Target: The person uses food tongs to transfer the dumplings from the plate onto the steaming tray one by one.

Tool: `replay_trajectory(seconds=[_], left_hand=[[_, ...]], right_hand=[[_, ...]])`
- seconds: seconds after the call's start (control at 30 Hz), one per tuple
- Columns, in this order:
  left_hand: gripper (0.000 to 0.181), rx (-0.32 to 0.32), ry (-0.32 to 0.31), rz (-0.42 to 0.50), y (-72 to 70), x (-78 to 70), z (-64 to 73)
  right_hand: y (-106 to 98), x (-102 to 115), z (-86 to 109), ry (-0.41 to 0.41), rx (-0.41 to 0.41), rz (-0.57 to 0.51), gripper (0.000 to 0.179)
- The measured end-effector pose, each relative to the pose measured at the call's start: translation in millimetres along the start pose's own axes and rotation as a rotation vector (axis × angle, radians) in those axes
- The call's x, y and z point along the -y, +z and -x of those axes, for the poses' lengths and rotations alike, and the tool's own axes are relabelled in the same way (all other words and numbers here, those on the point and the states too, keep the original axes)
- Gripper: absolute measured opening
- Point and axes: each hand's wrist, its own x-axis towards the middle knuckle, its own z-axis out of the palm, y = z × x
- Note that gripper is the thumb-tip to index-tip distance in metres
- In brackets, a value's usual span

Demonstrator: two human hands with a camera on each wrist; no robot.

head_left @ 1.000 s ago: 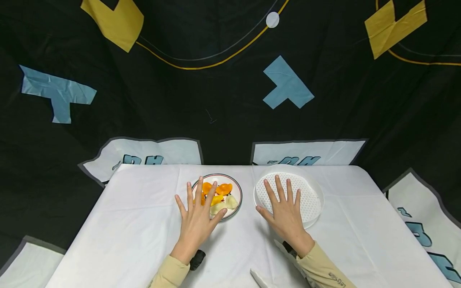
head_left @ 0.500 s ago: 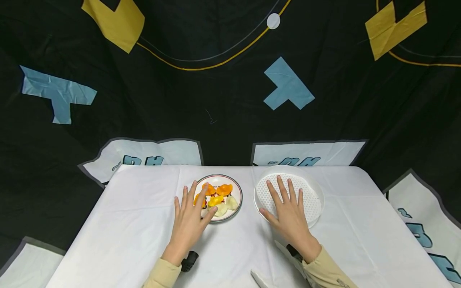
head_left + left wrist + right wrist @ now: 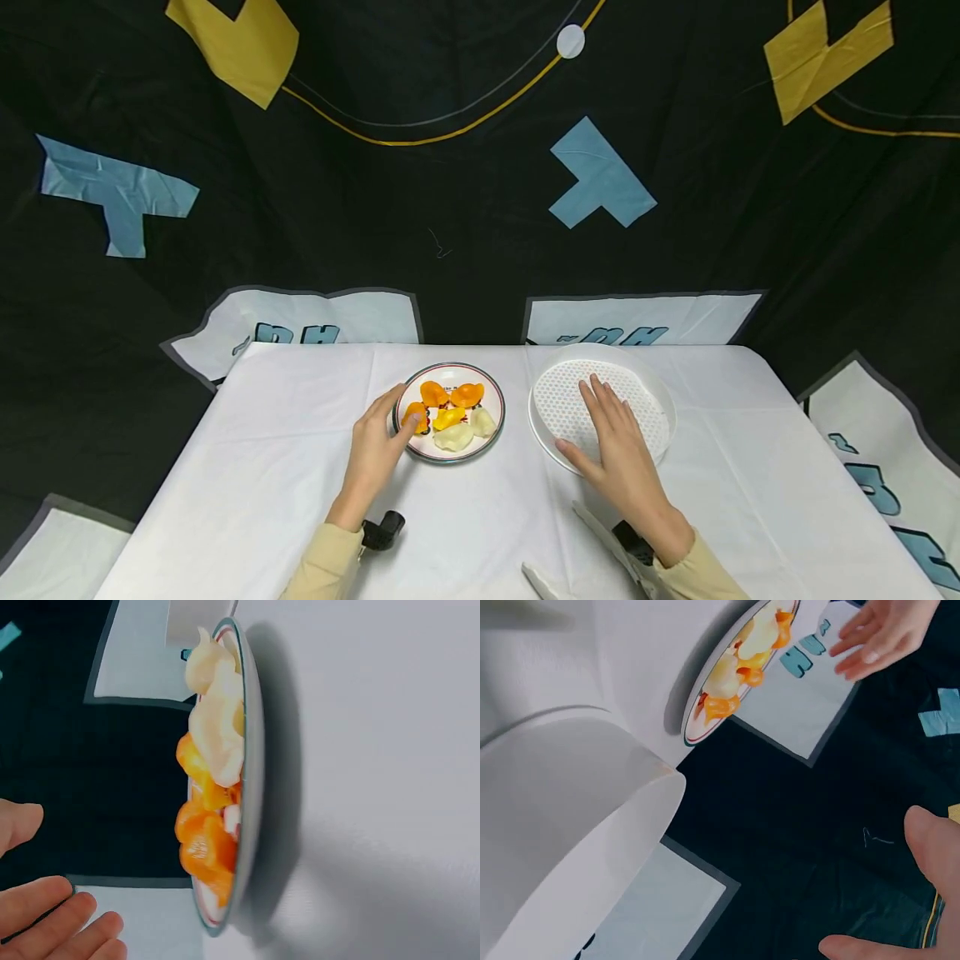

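My left hand (image 3: 378,446) hovers at the left rim of a round plate (image 3: 488,446) with a red and green edge. Its thumb and fingers are apart and bent a little; in the left wrist view the fingers (image 3: 60,919) hold nothing. On the plate lie several soft-looking, dumpling-like pieces: orange ones (image 3: 468,395), a yellow one (image 3: 449,418) and pale ones (image 3: 453,437). My right hand (image 3: 626,471), fingers extended and thumb spread, is over the near part of a white round steamer-like basket (image 3: 665,400) with a perforated floor. The right wrist view shows its tall side wall (image 3: 577,877).
A white cloth covers the table (image 3: 300,433). A pale pointed object (image 3: 538,581) lies at the near edge, partly out of frame. Black camera mounts sit on both wrists (image 3: 382,531). Behind the table hangs a black backdrop (image 3: 465,250) with blue and yellow shapes.
My left hand has drawn back left and down from over the plate, its fingers closer together and more bent. The right hand has shifted right and nearer, its fingers now less spread.
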Motion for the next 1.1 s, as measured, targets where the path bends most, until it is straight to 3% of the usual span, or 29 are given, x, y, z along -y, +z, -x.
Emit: replay_trajectory(seconds=[0.23,0.57,0.83,1.1], left_hand=[[0.056,0.016,-0.13,0.058,2.3,20.4,-8.9],[0.056,0.068,-0.244,0.16,6.5,42.0,-15.5],[0.06,0.137,-0.312,0.344,9.1,53.2,-16.6],[0.062,0.146,-0.333,0.414,10.4,59.0,-17.3]], right_hand=[[-9.5,1.7,9.8,0.068,0.015,-0.098,0.08],[-27.2,5.6,33.2,0.166,-0.005,-0.17,0.081],[-38.1,8.3,58.0,0.237,-0.044,-0.179,0.084],[-44.1,11.8,82.5,0.332,-0.04,-0.174,0.082]])
